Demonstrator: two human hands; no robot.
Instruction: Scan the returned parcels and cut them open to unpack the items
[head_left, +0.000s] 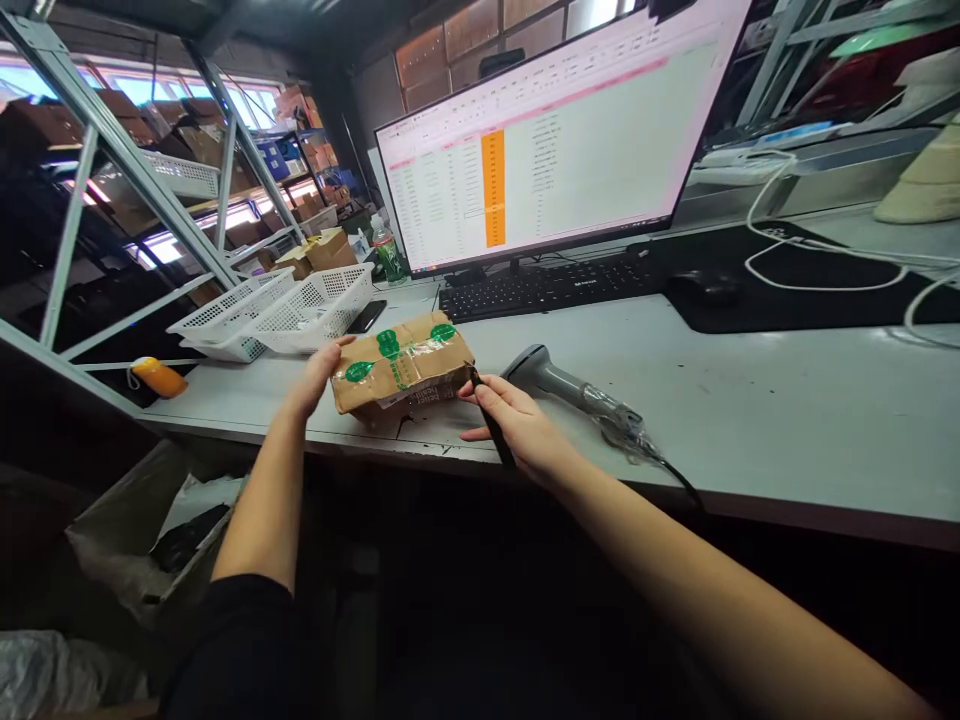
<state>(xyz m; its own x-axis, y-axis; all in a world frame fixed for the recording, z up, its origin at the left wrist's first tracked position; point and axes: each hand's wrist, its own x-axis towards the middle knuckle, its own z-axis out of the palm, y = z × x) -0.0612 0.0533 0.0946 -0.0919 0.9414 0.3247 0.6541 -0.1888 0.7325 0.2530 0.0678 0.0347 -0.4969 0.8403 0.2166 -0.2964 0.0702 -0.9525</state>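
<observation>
A brown cardboard box (405, 358) with green printed marks and clear tape rests tilted near the front edge of the desk. My left hand (319, 375) grips its left end, the fingers partly hidden behind it. In my right hand (514, 420) is a slim black utility knife (493, 425), its tip touching the box's right upper corner. The blade itself is too small to make out. Just right of that hand lies a grey barcode scanner (562, 385) with plastic wrap round its handle end.
A monitor (600, 140) with a spreadsheet stands behind a black keyboard (540, 290). A mouse (705, 287) sits on a dark mat. White baskets (315, 305), a phone (367, 316) and an orange-capped container (159, 377) are at left. Below is a lined bin (120, 520).
</observation>
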